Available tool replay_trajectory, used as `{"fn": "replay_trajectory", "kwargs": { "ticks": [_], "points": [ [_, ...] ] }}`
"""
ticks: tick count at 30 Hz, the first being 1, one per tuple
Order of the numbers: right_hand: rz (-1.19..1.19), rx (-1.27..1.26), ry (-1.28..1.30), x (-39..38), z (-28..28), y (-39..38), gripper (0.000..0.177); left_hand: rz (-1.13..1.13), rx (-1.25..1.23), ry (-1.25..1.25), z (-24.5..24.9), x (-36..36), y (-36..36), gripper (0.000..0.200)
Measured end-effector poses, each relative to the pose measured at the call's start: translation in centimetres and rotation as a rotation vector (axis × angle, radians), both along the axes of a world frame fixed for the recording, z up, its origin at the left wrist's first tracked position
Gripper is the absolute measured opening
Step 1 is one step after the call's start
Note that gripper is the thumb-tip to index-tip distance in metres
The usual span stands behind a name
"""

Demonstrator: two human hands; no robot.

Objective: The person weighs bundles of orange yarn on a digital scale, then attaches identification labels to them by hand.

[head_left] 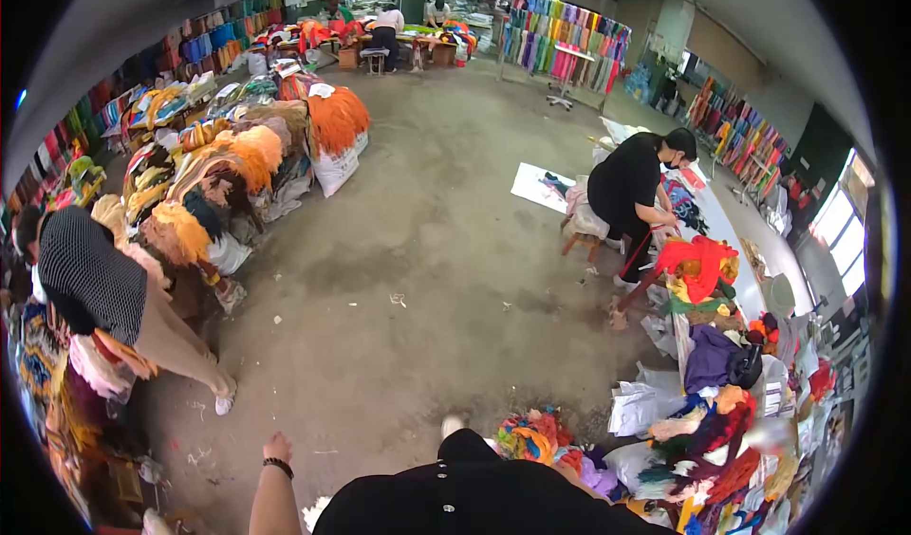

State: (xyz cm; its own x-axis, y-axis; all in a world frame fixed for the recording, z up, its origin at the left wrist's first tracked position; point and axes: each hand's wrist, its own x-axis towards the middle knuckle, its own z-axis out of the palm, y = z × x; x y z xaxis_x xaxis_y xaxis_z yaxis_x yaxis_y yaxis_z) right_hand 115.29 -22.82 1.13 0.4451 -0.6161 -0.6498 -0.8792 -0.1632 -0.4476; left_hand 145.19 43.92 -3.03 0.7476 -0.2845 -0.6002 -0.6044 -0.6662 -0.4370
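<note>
My left hand [278, 448], with a dark beaded bracelet at its wrist, hangs over the concrete floor at the lower left. Its fingers are loosely apart, and nothing shows in them. My right hand is out of sight beyond my black buttoned top [474, 497]. To the right of my body lies a heap of multicoloured yarn or fabric [531, 437], with a purple bundle [596, 473] beside it. One of my light shoes [453, 426] shows in front of my top.
At left, a person in a patterned dark top [95, 269] bends by piles of fibre bundles [256, 156]. At right, a person in black [622, 189] sits at a long white table [735, 217]. Colourful hanging racks [565, 46] stand farther back. Concrete floor [408, 250] runs between the rows.
</note>
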Motion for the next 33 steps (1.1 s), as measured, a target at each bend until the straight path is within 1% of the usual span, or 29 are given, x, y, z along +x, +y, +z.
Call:
{"fn": "replay_trajectory", "kwargs": {
  "ticks": [1,4,7,8,9,10,11,12,13,14,15,16,17,19,20,22,23,25,26,28,29,31,32,33],
  "points": [
    [-0.013,0.002,0.032,1.5,-0.3,-0.8,0.033,-0.002,0.009,-0.002,0.3,2.2,-0.9,0.031],
    [-0.002,0.009,0.129,7.3,-2.2,-4.4,0.032,0.441,-0.078,0.049,0.7,6.1,-5.3,0.034],
    [0.064,0.014,0.210,14.1,-4.4,-9.3,0.032,0.902,-0.200,0.074,0.3,10.3,-10.7,0.038],
    [0.107,0.007,0.232,16.4,-4.7,-11.0,0.031,1.020,-0.242,0.110,-0.1,10.3,-12.6,0.038],
    [0.189,-0.010,0.250,18.6,-5.1,-12.6,0.031,1.077,-0.282,0.169,-0.2,10.8,-14.6,0.037],
    [0.339,-0.054,0.253,21.1,-5.6,-14.7,0.031,1.113,-0.328,0.208,-0.2,11.9,-16.8,0.037],
    [0.648,-0.170,0.249,24.0,-6.1,-17.1,0.031,1.140,-0.371,0.237,-0.2,13.7,-19.0,0.037],
    [0.952,-0.331,0.241,27.2,-6.3,-19.1,0.031,1.162,-0.412,0.254,0.3,15.7,-21.1,0.036],
    [1.204,-0.527,0.215,31.2,-6.6,-21.3,0.031,1.181,-0.455,0.265,0.6,17.8,-23.0,0.036],
    [1.209,-0.565,0.193,35.2,-7.1,-23.5,0.031,1.200,-0.496,0.268,0.9,19.7,-24.6,0.035],
    [1.021,-0.388,0.186,39.7,-7.5,-25.9,0.031,1.217,-0.531,0.275,1.4,21.8,-26.2,0.035],
    [0.487,-0.186,0.078,44.5,-8.0,-26.6,0.029,1.238,-0.561,0.278,1.6,23.9,-27.5,0.035],
    [-0.068,-0.065,-0.160,49.4,-8.3,-27.2,0.028,1.249,-0.577,0.279,1.6,26.0,-28.7,0.034],
    [-0.212,0.113,-0.331,58.0,-3.8,-27.7,0.034,1.263,-0.601,0.289,1.0,30.5,-30.6,0.034],
    [-0.210,0.112,-0.331,60.9,-3.4,-28.5,0.034,1.263,-0.599,0.296,0.5,32.7,-31.2,0.033],
    [-0.159,0.139,-0.400,66.3,-2.7,-29.6,0.040,1.252,-0.576,0.314,-0.7,37.5,-32.2,0.033],
    [-0.154,0.137,-0.401,67.5,-1.8,-29.3,0.040,1.243,-0.558,0.323,-1.3,39.9,-32.5,0.033],
    [0.112,-0.085,-0.235,70.8,0.9,-29.5,0.039,1.227,-0.525,0.340,-2.3,45.0,-33.4,0.032],
    [0.219,-0.152,-0.148,71.8,1.2,-29.9,0.038,1.200,-0.503,0.349,-3.0,47.5,-33.6,0.032],
    [0.301,-0.130,-0.046,75.2,0.6,-30.7,0.037,1.092,-0.440,0.366,-4.2,53.6,-33.6,0.031],
    [0.293,-0.108,-0.015,76.7,0.5,-31.5,0.037,1.000,-0.402,0.364,-4.5,57.2,-34.2,0.031],
    [0.254,-0.068,0.034,79.8,0.4,-33.0,0.036,0.730,-0.311,0.323,-5.4,66.4,-35.4,0.031],
    [0.226,-0.053,0.053,81.1,0.3,-33.8,0.036,1.004,-0.494,0.191,-2.7,70.7,-36.8,0.032],
    [0.197,-0.040,0.070,82.7,0.1,-34.6,0.035,0.640,-0.360,0.293,-1.4,75.8,-37.7,0.037]
  ]
}}
